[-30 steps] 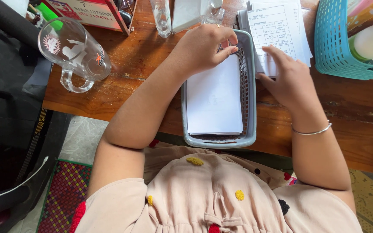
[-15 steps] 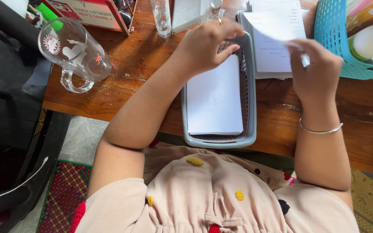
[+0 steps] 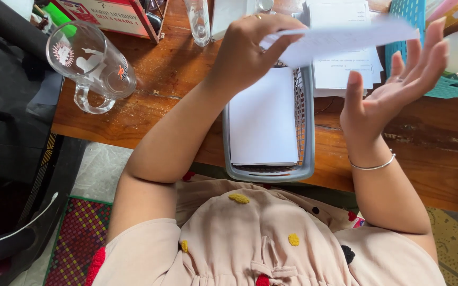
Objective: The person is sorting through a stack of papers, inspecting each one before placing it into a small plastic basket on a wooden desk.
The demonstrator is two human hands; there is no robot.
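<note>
- The left hand (image 3: 250,50) is raised above the far end of the grey tray (image 3: 306,132), thumb and fingers pinched on one end of a white sheet (image 3: 345,38).
- The sheet is held in the air, nearly edge-on to the camera, stretching rightward over the tray's far end and the paper stack (image 3: 340,69) towards the blue basket (image 3: 406,21).
- The right hand (image 3: 388,95) is released, palm up and fingers spread, just under the sheet's right end; whether the fingertips touch it cannot be told. A thin bangle (image 3: 372,165) sits on that wrist.
- The tray lies at the near edge of the wooden worktop (image 3: 176,74), lengthwise away from the person, with a pile of blank white paper (image 3: 263,119) inside.
- The printed paper stack lies just right of the tray's far end, beside the basket at the worktop's right end.
- A glass mug (image 3: 91,61) lies on its side near the worktop's left edge, well apart from the tray.
- A clear glass (image 3: 197,18) stands at the far edge, behind the left hand.
</note>
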